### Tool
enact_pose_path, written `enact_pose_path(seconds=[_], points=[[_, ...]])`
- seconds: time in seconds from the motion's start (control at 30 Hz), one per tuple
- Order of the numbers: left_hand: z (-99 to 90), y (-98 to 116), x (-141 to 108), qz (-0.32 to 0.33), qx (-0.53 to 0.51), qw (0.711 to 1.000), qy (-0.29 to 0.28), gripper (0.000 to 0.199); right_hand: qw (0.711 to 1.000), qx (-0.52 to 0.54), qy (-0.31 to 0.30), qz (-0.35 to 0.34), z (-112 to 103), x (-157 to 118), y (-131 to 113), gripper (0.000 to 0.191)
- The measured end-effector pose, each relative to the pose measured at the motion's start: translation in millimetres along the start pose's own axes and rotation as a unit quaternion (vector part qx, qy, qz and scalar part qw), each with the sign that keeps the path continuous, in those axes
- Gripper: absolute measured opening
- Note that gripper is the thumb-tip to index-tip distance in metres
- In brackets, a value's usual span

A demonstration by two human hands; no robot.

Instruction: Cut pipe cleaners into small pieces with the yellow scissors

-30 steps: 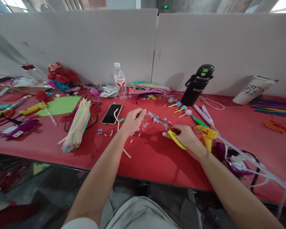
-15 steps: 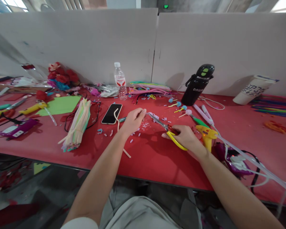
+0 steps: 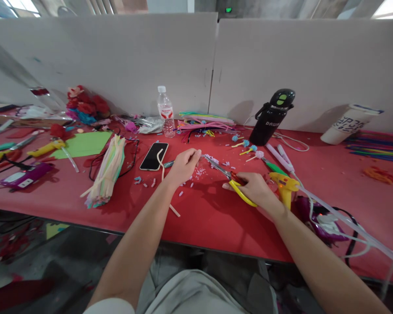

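My right hand grips the scissors by their yellow and red handles, with the blades pointing up and left. Their tips reach the fingertips of my left hand, which is closed in a pinch. What those fingers hold is too small to make out. Below and beside the blades, small lilac pieces and fine crumbs lie scattered on the red table. A cream pipe cleaner runs under my left forearm, its other end lying over the phone.
A bundle of pale pipe cleaners lies left. Behind stand a clear bottle and a black bottle. Right of my right hand are a yellow glue gun, its cords and a purple object. A white cup leans farther right.
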State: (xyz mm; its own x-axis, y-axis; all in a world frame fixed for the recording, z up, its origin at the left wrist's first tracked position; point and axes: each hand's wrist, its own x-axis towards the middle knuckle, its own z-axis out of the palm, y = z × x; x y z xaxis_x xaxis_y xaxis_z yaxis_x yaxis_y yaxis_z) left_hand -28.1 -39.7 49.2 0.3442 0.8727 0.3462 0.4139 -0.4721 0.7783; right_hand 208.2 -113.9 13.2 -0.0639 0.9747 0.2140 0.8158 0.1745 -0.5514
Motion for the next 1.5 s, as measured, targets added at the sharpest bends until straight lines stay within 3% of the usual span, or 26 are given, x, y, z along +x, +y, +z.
enact_pose_path(seconds=[1.5], points=[[0.0, -2.8, 0.7, -0.004, -0.006, 1.000, 0.012, 0.040, 1.000, 0.014, -0.011, 0.003, 0.3, -2.4, 1.1, 0.055]])
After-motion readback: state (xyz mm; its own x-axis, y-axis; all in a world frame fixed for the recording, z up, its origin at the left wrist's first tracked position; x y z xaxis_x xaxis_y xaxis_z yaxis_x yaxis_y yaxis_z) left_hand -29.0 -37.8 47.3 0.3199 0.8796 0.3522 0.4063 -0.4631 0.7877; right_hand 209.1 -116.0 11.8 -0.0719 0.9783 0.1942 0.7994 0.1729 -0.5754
